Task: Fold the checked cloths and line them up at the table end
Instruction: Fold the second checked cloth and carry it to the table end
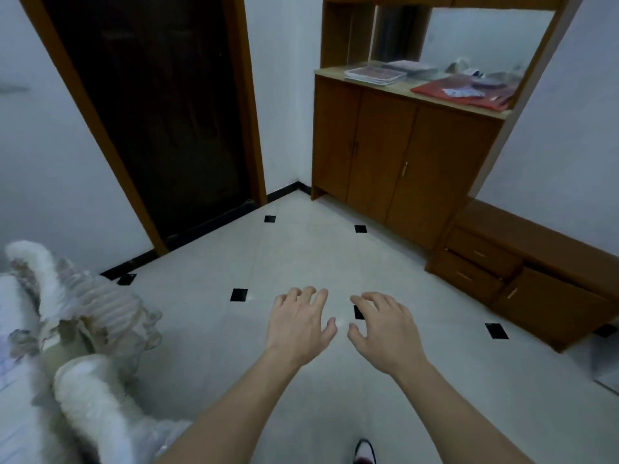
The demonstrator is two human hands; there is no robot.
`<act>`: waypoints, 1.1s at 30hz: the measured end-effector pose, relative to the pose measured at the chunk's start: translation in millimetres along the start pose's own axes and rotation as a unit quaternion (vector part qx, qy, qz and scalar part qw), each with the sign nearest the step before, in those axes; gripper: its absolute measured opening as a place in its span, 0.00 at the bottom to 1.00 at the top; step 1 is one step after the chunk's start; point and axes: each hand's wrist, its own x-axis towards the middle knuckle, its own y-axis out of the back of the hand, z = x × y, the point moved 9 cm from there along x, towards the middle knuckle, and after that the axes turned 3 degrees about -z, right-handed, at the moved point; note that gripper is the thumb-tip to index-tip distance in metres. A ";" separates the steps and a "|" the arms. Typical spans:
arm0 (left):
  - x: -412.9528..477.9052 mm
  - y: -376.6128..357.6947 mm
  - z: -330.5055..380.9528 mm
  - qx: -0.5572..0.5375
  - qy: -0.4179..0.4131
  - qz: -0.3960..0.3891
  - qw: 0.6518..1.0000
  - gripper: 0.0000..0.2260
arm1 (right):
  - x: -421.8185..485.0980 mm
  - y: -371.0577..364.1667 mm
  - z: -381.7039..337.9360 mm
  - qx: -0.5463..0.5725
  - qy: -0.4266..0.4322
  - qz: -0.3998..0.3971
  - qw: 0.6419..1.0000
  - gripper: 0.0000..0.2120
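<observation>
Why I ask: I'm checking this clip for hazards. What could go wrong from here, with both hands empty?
1. The left hand and right hand hold nothing above the floor; the flat stack on the cabinet counter is too blurred to tell as checked cloths, so the red sheet beside it might be picked by mistake.
2. The low drawer unit juts out on the right; a shin could knock it on the way over.
</observation>
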 end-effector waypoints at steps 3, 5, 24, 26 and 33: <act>33.6 -17.1 -28.5 0.010 0.032 -0.015 0.999 0.26 | 54.5 -21.4 -5.9 0.016 0.028 -0.015 0.999 0.25; 56.2 -22.6 -56.1 0.023 0.064 -0.024 0.997 0.26 | 96.3 -34.6 -16.6 0.027 0.059 -0.023 0.998 0.25; -76.3 38.2 -305.1 0.105 0.615 0.042 0.780 0.23 | 229.8 -98.3 -399.2 0.132 0.601 -0.152 0.773 0.22; -129.4 46.5 -306.4 0.107 0.676 0.043 0.728 0.22 | 191.3 -97.5 -444.9 0.144 0.655 -0.166 0.723 0.22; -282.0 50.7 -294.6 0.121 0.795 0.064 0.591 0.26 | 67.2 -99.1 -561.3 0.139 0.780 -0.181 0.583 0.26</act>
